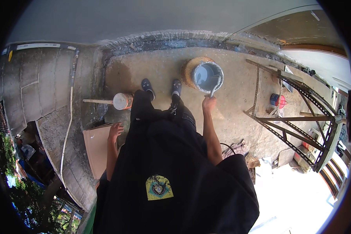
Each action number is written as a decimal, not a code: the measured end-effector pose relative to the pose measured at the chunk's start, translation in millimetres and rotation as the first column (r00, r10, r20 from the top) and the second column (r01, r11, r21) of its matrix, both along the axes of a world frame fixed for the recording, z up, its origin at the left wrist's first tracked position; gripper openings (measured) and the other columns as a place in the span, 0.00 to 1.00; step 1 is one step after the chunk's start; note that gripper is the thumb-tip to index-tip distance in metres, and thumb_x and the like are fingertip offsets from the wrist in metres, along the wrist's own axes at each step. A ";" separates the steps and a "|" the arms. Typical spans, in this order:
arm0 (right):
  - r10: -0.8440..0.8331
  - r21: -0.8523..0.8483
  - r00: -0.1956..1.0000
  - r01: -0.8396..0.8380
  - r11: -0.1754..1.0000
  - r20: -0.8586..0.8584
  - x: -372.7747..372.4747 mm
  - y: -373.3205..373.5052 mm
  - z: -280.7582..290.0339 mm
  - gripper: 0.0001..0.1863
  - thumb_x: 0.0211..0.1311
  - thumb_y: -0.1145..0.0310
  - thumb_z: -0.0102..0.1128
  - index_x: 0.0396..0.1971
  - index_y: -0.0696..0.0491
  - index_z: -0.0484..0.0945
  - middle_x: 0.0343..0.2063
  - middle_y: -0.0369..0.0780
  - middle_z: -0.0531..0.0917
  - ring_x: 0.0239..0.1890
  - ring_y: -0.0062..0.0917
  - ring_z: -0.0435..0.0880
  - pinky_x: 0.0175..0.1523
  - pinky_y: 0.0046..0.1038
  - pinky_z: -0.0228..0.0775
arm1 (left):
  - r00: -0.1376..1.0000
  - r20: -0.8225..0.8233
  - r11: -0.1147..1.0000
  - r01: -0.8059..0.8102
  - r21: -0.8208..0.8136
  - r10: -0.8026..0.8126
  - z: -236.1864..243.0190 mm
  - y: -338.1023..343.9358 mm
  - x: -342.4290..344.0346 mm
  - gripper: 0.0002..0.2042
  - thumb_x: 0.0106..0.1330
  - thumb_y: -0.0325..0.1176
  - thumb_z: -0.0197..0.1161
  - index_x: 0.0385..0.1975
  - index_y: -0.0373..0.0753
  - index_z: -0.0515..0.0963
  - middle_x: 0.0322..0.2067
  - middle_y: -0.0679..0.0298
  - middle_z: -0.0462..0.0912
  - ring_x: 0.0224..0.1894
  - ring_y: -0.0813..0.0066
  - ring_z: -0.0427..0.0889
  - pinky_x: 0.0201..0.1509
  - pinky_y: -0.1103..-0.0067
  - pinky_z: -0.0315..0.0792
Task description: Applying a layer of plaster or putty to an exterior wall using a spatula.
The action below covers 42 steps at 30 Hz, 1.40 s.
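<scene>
"Where's the grey-coated tool?"
"In the right hand, fingers wrapped round its near end; its long axis runs forward over the rim of one large bucket."
"Left hand?"
"Empty, fingers loosely curled, near one cardboard sheet."
"Writing?"
"One yellow emblem, lettering too small to read."

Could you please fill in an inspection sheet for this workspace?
Surface: stained brown concrete floor, dark patch at left.
Job's things: round brown bucket holding grey liquid; slender grey tool at its rim.
Clutter: round white and orange tub, flat brown cardboard, small blue and red pail.
Hands: right hand closed on the tool; left hand empty, near the cardboard.
Cables: thin black curve beside the right forearm, possibly a cord.
Surroundings: grey wall, block wall, perforated metal frame.
</scene>
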State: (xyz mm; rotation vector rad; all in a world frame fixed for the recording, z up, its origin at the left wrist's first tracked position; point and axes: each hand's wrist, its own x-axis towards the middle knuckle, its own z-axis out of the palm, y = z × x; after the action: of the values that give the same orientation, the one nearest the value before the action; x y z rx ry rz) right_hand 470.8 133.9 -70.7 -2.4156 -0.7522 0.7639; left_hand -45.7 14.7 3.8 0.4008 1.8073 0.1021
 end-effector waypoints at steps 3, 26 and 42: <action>-0.019 0.021 1.000 0.020 1.000 -0.010 -2.9 4.2 -4.3 0.10 0.44 0.72 0.50 0.22 0.57 0.82 0.24 0.53 0.80 0.31 0.43 0.81 0.40 0.38 0.69 | 0.996 0.058 0.992 -0.073 0.100 0.068 -4.7 -4.0 -13.5 0.20 0.67 0.48 0.42 0.52 0.44 0.67 0.42 0.58 0.79 0.43 0.65 0.78 0.50 0.65 0.67; 0.438 0.558 0.866 -0.493 0.668 0.241 -190.0 305.0 197.8 0.23 0.63 0.52 0.46 0.25 0.59 0.76 0.12 0.40 0.73 0.16 0.24 0.74 0.23 0.29 0.64 | 0.887 0.337 0.948 -0.310 -0.069 0.315 -95.0 70.7 -183.8 0.23 0.64 0.46 0.46 0.56 0.42 0.61 0.49 0.51 0.73 0.48 0.54 0.74 0.55 0.61 0.62; -0.303 0.401 0.267 -0.511 0.760 0.915 -151.3 399.2 762.9 0.11 0.56 0.68 0.48 0.23 0.57 0.78 0.23 0.47 0.80 0.27 0.40 0.81 0.30 0.39 0.71 | 0.925 0.377 0.984 -0.028 0.177 -0.042 -47.6 161.2 -221.0 0.25 0.62 0.46 0.49 0.57 0.41 0.60 0.50 0.51 0.71 0.49 0.55 0.73 0.55 0.63 0.62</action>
State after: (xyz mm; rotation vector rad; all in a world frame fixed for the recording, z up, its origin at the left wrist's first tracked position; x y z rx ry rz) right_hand 319.5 533.0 692.2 -1.8734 -1.3484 -1.0822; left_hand -266.7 175.9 -43.8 0.4794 1.4160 0.3192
